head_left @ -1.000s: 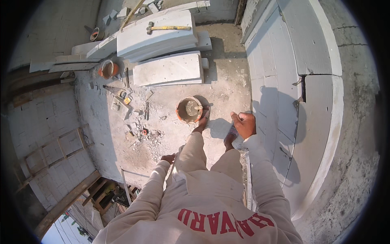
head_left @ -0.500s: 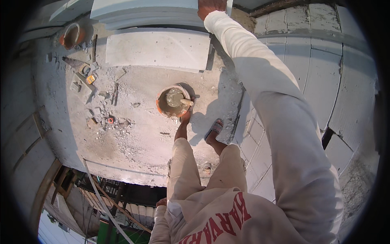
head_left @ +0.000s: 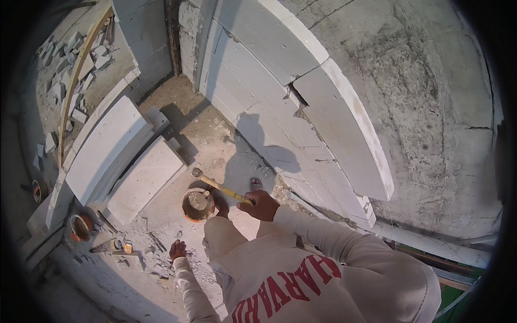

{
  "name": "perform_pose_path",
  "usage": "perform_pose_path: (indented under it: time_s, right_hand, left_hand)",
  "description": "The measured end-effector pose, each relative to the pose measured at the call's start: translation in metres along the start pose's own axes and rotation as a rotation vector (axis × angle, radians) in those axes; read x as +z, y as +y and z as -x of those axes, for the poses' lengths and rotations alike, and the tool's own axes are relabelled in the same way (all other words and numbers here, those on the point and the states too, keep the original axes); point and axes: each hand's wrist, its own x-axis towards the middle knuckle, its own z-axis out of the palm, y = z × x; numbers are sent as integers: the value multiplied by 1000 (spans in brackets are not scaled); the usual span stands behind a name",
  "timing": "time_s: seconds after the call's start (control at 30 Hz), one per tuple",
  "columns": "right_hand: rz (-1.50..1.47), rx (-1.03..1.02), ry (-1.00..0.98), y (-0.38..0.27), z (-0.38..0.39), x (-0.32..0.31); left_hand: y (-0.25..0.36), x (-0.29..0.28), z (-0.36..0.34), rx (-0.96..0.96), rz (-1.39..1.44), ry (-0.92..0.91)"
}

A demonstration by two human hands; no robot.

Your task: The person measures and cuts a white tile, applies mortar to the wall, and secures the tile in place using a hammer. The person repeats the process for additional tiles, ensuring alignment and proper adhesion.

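Observation:
My right hand (head_left: 260, 206) is closed around the yellow handle of a hammer (head_left: 225, 189). Its small brownish head points up and to the left, above the bucket. Just below the hammer, an orange bucket (head_left: 184, 208) sits on the floor beside my foot, with wet grey mix and part of a pale tool inside. Away to the lower left, my left hand (head_left: 177, 249) hangs over the rubble with nothing in it, its fingers loosely bent and apart.
A wall of pale blocks (head_left: 258, 107) runs along the right. White slabs (head_left: 148, 180) lie left of the bucket, near a low block wall (head_left: 107, 145). Another orange bucket (head_left: 81, 227), a yellow tape measure (head_left: 128, 248) and rubble litter the floor at left.
The view has swung toward the block wall on the right. My right hand has come down from the slabs and now grips a hammer. My left hand has moved forward, over the rubble.

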Motion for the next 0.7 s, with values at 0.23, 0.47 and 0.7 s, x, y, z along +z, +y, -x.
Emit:
perform_pose_path:
  time_s: [0.23, 0.47, 0.7]
  right_hand:
    - [-312, -84, 913, 48, 275, -108]
    - [-497, 195, 1318, 156, 428, -110]
    - [-609, -46, 1459, 178, 470, -166]
  left_hand:
    - [255, 283, 43, 727, -328, -579]
    - [261, 584, 478, 1496, -750, -1297]
    - [195, 703, 512, 1982, -1467, -729]
